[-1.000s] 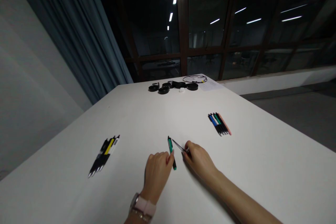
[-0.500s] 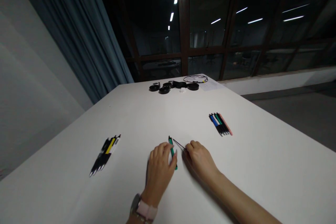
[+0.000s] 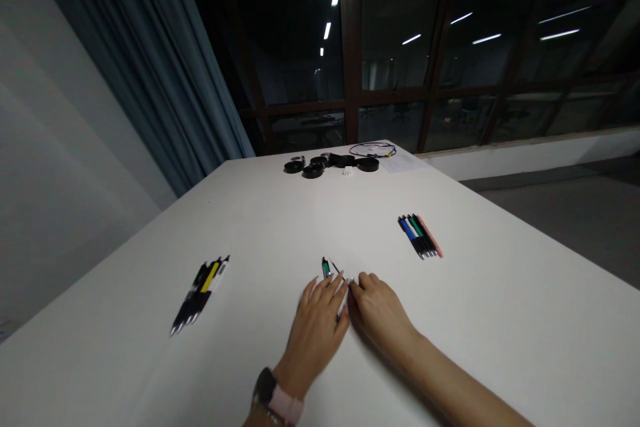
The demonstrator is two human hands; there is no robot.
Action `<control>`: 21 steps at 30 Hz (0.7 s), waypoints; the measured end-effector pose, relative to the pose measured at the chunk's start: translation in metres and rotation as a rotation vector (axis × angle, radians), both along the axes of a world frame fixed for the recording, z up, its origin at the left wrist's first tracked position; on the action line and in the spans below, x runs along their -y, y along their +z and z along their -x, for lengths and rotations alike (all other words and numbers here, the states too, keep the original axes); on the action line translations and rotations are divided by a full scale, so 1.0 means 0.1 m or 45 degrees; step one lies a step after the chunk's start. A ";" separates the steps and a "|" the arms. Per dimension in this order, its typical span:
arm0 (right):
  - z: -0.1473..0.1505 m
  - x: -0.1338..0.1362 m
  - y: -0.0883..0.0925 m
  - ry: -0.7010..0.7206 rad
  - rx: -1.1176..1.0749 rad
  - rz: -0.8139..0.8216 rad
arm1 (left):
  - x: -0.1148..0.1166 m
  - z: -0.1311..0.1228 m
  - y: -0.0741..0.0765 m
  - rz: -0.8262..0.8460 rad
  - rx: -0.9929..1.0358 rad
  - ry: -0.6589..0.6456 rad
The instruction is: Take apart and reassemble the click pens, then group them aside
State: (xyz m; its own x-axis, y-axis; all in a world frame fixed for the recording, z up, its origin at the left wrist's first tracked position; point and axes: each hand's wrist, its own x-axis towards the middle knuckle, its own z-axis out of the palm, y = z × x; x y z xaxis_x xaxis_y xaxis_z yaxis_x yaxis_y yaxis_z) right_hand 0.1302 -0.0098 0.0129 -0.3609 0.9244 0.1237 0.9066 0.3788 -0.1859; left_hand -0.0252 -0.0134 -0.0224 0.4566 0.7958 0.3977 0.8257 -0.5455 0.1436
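Note:
A green pen barrel (image 3: 326,268) with a black end lies on the white table (image 3: 280,227) in front of me. My left hand (image 3: 316,327), a watch at its wrist, lies over it with fingers stretched out, covering most of the barrel. Its fingertips reach a thin dark pen refill (image 3: 336,267) that slants beside the pen. Closed in a pinch, my right hand (image 3: 381,308) is at the near end of the refill, where a small shiny bit shows at the fingertips. The rest of what it holds is hidden.
To the left lies a row of pens (image 3: 200,293), black, yellow and white. Another row of pens (image 3: 419,237), blue, white, green, black and pink, lies to the right. Black round parts (image 3: 313,172), a coiled cable (image 3: 373,149) and paper (image 3: 401,162) are at the far edge.
My left hand has shifted right and forward, its fingers now straighter and covering more of the green barrel, fingertips at the refill. My right hand stays pinched, nearly in place.

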 end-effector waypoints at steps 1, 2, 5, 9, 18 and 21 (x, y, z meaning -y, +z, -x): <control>-0.01 0.00 0.00 -0.002 -0.021 0.009 | 0.00 0.00 0.00 0.002 0.002 0.000; -0.03 0.00 0.00 -0.004 -0.058 0.019 | 0.00 0.00 0.01 0.001 0.003 0.001; -0.11 -0.04 0.00 -0.040 -0.259 0.047 | -0.01 -0.01 0.02 -0.013 0.000 0.005; -0.22 -0.12 -0.01 -0.132 -0.483 0.101 | -0.03 0.00 0.03 -0.070 0.015 0.048; -0.26 -0.20 -0.12 -0.148 -0.589 0.119 | -0.02 0.05 0.10 -0.076 0.087 0.270; -0.25 -0.21 -0.14 -0.175 -0.604 0.135 | 0.00 0.05 0.12 -0.034 0.062 0.323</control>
